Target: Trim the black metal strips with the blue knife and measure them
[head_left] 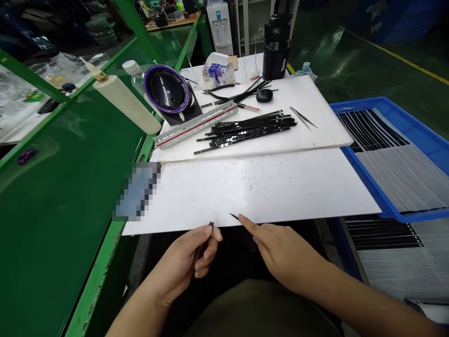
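At the near edge of the white board [298, 187], my left hand [191, 255] pinches a thin black strip [211, 224] between thumb and fingers. Only its short dark end stands out above the thumb; most of the strip is hidden by the hand. To the right, my right hand [280, 248] is closed round a slim dark pointed tool [234, 216], index finger stretched along it. Its tip points left towards the strip, apart from it; the rest is hidden. Beyond both hands, a pile of black strips [245, 131] lies on a white foam slab [322, 126].
Behind the strips are a scale ruler [196, 125], pliers [219, 89], a black case [264, 95] and tweezers [303, 118]. A black bottle [276, 54] stands at the back. At left lies a blurred-out flat object [136, 192]; at right, a blue tray [389, 105] holds sheets.
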A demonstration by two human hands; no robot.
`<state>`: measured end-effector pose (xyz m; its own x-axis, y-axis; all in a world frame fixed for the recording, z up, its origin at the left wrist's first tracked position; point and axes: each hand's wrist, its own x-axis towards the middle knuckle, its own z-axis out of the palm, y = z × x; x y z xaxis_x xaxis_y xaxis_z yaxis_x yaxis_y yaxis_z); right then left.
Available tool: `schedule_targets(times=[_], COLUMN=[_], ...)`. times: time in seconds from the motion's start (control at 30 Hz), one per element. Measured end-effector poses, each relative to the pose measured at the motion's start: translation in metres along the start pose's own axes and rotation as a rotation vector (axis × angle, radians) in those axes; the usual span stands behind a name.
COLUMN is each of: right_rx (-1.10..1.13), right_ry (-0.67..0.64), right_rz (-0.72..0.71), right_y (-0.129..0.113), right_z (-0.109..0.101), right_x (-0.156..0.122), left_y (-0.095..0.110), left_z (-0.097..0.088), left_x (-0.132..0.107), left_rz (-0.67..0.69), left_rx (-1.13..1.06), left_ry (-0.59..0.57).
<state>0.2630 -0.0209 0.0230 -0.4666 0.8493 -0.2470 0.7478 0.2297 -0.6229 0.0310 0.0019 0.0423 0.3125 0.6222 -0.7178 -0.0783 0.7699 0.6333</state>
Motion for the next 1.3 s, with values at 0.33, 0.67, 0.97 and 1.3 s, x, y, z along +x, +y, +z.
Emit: schedule_targets(times=[0.33,0.67,0.97,1.3], right_rx=[-0.135,-0.106,-0.264,-0.394], right_ry=[-0.011,-0.034,-0.015,0.010], right_rz=[-0.060,-0.108,-0.108,-0.118], right_y=[-0.009,-0.009,-0.013,-0.019], right_z=[0.010,0.010,0.010,0.011], right_x=[0.006,0.010,0.012,0.009], left_y=[-0.013,-0.013,-0.011,-0.010], left_z=[-0.002,-0.005,-0.005,-0.006], left_x=[0.018,0.020,0.019,0.021], left_rz=[-0.080,-0.109,-0.106,-0.099], left_rx=[0.073,0.139,0.162,0.174], left_ry=[0.040,0.056,0.055,0.049])
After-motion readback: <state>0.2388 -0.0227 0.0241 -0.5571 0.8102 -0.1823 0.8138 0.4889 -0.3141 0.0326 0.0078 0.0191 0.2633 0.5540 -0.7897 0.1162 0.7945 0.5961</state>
